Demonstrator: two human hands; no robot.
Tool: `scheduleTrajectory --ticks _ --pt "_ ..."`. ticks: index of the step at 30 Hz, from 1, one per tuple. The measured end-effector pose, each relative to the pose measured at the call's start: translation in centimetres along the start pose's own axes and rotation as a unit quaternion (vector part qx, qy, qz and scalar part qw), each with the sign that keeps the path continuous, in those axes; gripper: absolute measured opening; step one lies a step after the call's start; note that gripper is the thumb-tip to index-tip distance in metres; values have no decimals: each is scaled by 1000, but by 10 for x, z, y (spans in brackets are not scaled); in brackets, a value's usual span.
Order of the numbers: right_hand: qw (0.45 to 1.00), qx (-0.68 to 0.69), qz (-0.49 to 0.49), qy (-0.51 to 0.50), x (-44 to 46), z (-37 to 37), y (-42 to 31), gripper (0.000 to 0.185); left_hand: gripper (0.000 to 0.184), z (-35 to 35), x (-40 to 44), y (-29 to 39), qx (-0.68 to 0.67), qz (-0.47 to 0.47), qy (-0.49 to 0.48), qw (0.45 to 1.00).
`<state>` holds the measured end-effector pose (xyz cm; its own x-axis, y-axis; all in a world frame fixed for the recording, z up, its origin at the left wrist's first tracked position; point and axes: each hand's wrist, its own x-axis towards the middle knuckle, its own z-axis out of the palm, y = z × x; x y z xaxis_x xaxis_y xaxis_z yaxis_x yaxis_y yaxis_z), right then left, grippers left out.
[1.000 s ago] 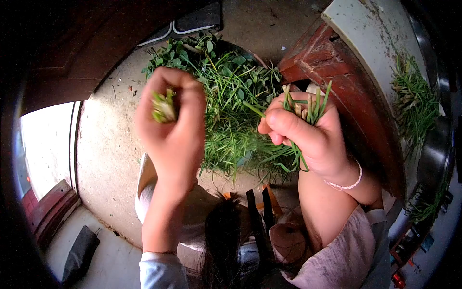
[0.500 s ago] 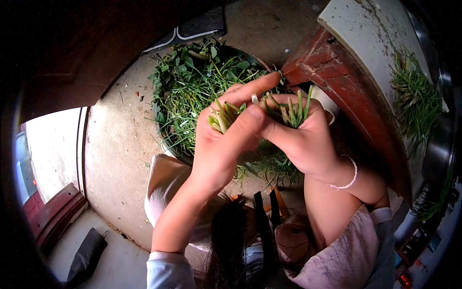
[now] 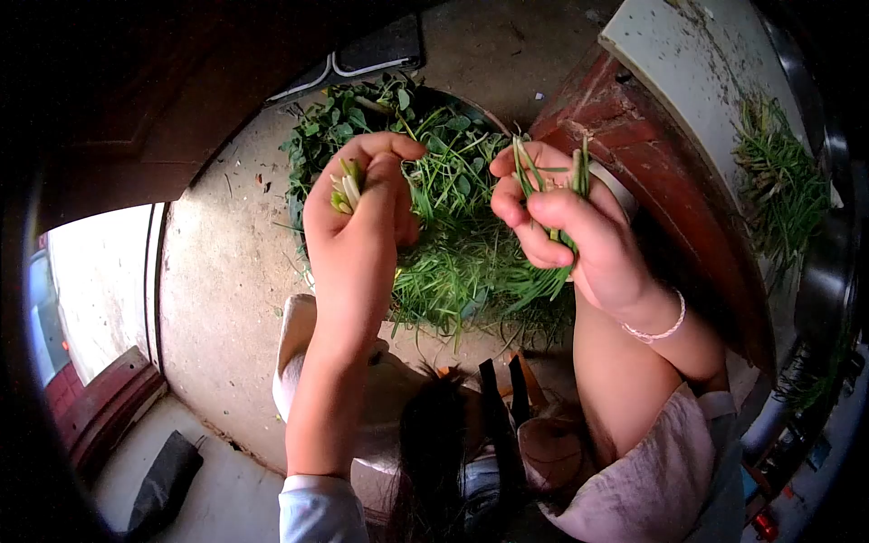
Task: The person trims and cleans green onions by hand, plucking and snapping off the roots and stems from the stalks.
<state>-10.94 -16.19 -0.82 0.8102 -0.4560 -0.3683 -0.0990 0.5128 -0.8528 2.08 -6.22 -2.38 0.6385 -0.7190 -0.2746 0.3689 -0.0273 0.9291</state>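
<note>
My left hand [image 3: 355, 204] is closed round a bunch of chives [image 3: 345, 192], its pale cut ends showing above the thumb. To the right, my right hand [image 3: 584, 213] grips another bunch of chives [image 3: 579, 172], with stalk ends sticking up between thumb and fingers and green leaves hanging below. The two hands are apart. Beneath them lies a wide heap of greens [image 3: 453, 217], long thin blades mixed with broader leaves. Its round container is mostly covered by the greens.
On the right, a pale board [image 3: 697, 63] bears another pile of chives [image 3: 778, 181]. A red wooden frame [image 3: 625, 127] stands beside my right hand. A dark object [image 3: 163, 480] lies at lower left. Concrete floor [image 3: 226, 299] shows on the left.
My hands were together, thumbs touching over the heap. They have drawn apart, the left moving left and the right slightly right, each keeping a bunch of chives.
</note>
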Motion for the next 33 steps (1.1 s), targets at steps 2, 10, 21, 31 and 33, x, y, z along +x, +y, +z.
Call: scheduleTrajectory --ticks 2,10,21,31,33 --pt "997 50 34 -50 -1 1 -3 34 11 2 -3 3 63 38 11 997" --pt "988 62 90 -111 -4 0 -2 13 9 12 -14 11 42 40 -61 996" --pt "997 -57 -4 -50 -3 3 5 16 4 9 -10 6 -37 32 4 999" --pt "940 -233 -186 164 1 -28 -17 26 12 -10 1 10 -190 -19 -50 980" --pt "951 -214 -170 147 -4 -22 -20 27 13 -9 1 10 -182 -16 -51 982"
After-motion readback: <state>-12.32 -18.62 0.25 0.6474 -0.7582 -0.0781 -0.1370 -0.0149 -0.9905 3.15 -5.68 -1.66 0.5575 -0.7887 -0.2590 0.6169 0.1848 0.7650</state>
